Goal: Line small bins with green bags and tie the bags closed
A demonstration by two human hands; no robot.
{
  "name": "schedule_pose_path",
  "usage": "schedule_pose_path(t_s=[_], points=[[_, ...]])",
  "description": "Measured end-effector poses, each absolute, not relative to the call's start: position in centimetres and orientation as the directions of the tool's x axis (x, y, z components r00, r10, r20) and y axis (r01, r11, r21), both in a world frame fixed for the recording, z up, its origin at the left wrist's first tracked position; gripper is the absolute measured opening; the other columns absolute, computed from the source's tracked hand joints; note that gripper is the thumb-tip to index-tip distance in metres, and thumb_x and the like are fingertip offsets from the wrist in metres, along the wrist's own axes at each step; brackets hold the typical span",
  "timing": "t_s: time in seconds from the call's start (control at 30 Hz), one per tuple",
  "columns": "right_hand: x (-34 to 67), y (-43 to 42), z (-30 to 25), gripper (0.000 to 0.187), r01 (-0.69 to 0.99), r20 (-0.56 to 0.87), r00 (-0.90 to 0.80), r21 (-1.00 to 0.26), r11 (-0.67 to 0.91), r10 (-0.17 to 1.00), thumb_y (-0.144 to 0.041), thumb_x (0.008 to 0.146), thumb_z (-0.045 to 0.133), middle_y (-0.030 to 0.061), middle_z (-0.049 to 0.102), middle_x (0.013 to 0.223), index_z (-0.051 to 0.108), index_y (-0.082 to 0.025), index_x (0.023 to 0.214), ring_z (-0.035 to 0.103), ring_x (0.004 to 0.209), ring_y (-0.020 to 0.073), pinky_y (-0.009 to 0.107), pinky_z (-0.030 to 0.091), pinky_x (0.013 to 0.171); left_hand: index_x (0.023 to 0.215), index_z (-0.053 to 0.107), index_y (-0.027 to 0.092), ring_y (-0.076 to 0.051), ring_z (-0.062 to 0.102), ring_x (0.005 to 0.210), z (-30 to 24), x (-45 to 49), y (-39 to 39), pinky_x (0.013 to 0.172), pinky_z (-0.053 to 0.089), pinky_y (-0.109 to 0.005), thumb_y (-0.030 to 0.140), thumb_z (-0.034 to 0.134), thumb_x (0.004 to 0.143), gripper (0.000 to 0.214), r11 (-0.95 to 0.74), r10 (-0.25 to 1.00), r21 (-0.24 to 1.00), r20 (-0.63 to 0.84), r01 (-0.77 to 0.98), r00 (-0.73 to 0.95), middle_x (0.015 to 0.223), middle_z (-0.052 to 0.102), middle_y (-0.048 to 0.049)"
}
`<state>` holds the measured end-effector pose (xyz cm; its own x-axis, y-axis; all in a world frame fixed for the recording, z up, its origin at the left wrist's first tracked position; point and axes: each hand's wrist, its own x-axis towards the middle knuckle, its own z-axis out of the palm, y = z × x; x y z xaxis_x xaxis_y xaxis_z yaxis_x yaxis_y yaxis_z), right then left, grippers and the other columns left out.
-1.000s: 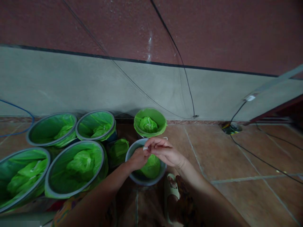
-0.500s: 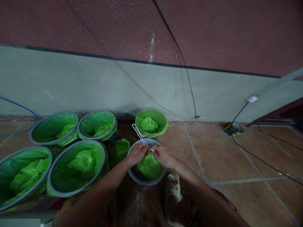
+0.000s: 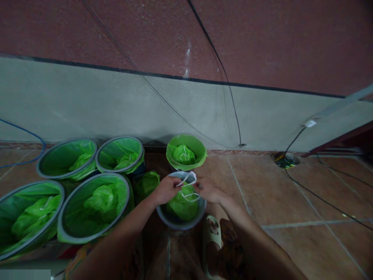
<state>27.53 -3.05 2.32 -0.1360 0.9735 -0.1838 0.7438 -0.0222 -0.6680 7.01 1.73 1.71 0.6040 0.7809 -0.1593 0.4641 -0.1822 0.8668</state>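
Observation:
In front of my feet stands a grey bucket (image 3: pixel 176 224) with a bulging green mesh bag (image 3: pixel 183 204) inside it. Over its rim my left hand (image 3: pixel 166 189) pinches a white drawstring (image 3: pixel 186 198) at the bag's top. My right hand (image 3: pixel 209 189) has its fingers closed on another part of the same string. Loops of string hang between the two hands, above the bag. Just behind, against the wall, is a green-lined bucket (image 3: pixel 201 149) holding another tied green bag (image 3: pixel 183 154).
On the left stand several green-lined buckets (image 3: pixel 128 202) with bags in them. A green bundle (image 3: pixel 147 182) sits beside my bucket. A blue hose (image 3: pixel 40 142) lies at far left. Black cables (image 3: pixel 320 204) cross the tiled floor on the right. My slipper (image 3: pixel 212 229) is near the bucket.
My hands have moved apart, left and right. The string, which stuck up to the left as a long loop, now spreads in loops between them. The buckets have not moved.

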Motion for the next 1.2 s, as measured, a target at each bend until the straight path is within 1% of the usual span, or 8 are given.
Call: schedule_pose_path(t_s=[0.13, 0.23, 0.43, 0.57, 0.7, 0.83, 0.97, 1.2], points=[[26.6, -2.3, 1.9, 0.036, 0.552, -0.027, -0.218, -0.828, 0.101, 0.976, -0.010, 0.076, 0.049, 0.0028, 0.072, 0.098, 0.070, -0.022, 0.102, 0.063, 0.087, 0.0173, 0.032, 0.048, 0.082, 0.086, 0.069, 0.018, -0.015, 0.061, 0.075, 3.2, 7.0, 0.9, 0.072, 0.043, -0.025, 0.018, 0.050, 0.083, 0.019, -0.470, 0.684, 0.766, 0.003, 0.438, 0.730, 0.080, 0.068, -0.0019], [25.6, -2.1, 2.2, 0.030, 0.389, -0.013, -0.348, -0.911, 0.133, 0.937, -0.015, 0.083, 0.045, 0.0027, 0.072, 0.098, 0.070, -0.020, 0.099, 0.063, 0.091, 0.0172, 0.032, 0.047, 0.086, 0.092, 0.067, 0.020, -0.016, 0.063, 0.082, 3.9, 6.9, 0.6, 0.078, 0.044, -0.026, 0.018, 0.048, 0.087, 0.020, -0.649, 0.602, 0.646, 0.114, 0.402, 0.790, 0.086, 0.070, -0.0032], [24.9, -2.1, 2.7, 0.017, 0.280, -0.177, -0.251, -0.954, -0.104, 0.952, -0.021, 0.080, 0.055, 0.0001, 0.067, 0.080, 0.068, -0.018, 0.090, 0.058, 0.076, 0.0141, 0.028, 0.046, 0.075, 0.091, 0.065, 0.019, -0.016, 0.062, 0.073, 3.2, 6.3, 0.7, 0.076, 0.046, -0.030, 0.017, 0.046, 0.092, 0.019, -0.827, 0.556, 0.329, 0.358, 0.456, 0.751, 0.077, 0.068, -0.0021], [24.8, -2.3, 2.8, 0.018, 0.057, -0.312, -0.320, -0.949, -0.310, 0.895, -0.023, 0.072, 0.063, -0.0023, 0.065, 0.074, 0.068, -0.018, 0.089, 0.055, 0.065, 0.0114, 0.025, 0.044, 0.065, 0.089, 0.067, 0.019, -0.017, 0.063, 0.079, 2.9, 6.3, 0.3, 0.075, 0.047, -0.031, 0.025, 0.054, 0.091, 0.015, -0.850, 0.523, 0.260, 0.512, 0.458, 0.681, 0.091, 0.070, -0.0056], [24.8, -2.2, 2.1, 0.012, 0.006, -0.317, -0.369, -0.941, -0.339, 0.874, -0.026, 0.070, 0.066, -0.0017, 0.065, 0.070, 0.069, -0.017, 0.077, 0.054, 0.060, 0.0104, 0.024, 0.044, 0.064, 0.090, 0.072, 0.021, -0.015, 0.061, 0.079, 2.7, 6.8, -0.1, 0.072, 0.047, -0.026, 0.026, 0.053, 0.092, 0.019, -0.820, 0.571, 0.358, 0.566, 0.447, 0.594, 0.088, 0.066, -0.0047], [24.9, -2.1, 1.6, 0.015, 0.290, -0.234, -0.174, -0.940, -0.177, 0.957, -0.025, 0.079, 0.056, -0.0008, 0.066, 0.067, 0.069, -0.018, 0.075, 0.055, 0.061, 0.0118, 0.024, 0.042, 0.062, 0.079, 0.071, 0.020, -0.011, 0.060, 0.073, 2.5, 7.3, 0.0, 0.068, 0.047, -0.021, 0.021, 0.050, 0.091, 0.024, -0.700, 0.695, 0.599, 0.444, 0.389, 0.566, 0.079, 0.063, -0.0022], [24.8, -2.4, 2.4, 0.025, 0.741, -0.098, -0.031, -0.670, -0.043, 0.995, -0.020, 0.087, 0.047, 0.0035, 0.072, 0.079, 0.072, -0.020, 0.087, 0.061, 0.071, 0.0145, 0.025, 0.043, 0.069, 0.073, 0.070, 0.019, -0.013, 0.061, 0.070, 2.4, 7.4, 0.5, 0.067, 0.045, -0.022, 0.014, 0.056, 0.082, 0.018, -0.478, 0.841, 0.789, 0.285, 0.385, 0.460, 0.074, 0.065, -0.0020], [24.6, -2.8, 3.2, 0.030, 0.959, -0.132, 0.020, -0.279, -0.057, 0.991, -0.024, 0.092, 0.042, 0.0116, 0.074, 0.091, 0.070, -0.019, 0.099, 0.068, 0.085, 0.0230, 0.030, 0.046, 0.074, 0.061, 0.059, 0.019, -0.010, 0.048, 0.045, 1.4, 7.4, 1.6, 0.048, 0.035, -0.021, 0.019, 0.057, 0.073, 0.012, 0.061, 0.953, 0.971, -0.126, 0.231, 0.276, 0.048, 0.053, 0.0044]])
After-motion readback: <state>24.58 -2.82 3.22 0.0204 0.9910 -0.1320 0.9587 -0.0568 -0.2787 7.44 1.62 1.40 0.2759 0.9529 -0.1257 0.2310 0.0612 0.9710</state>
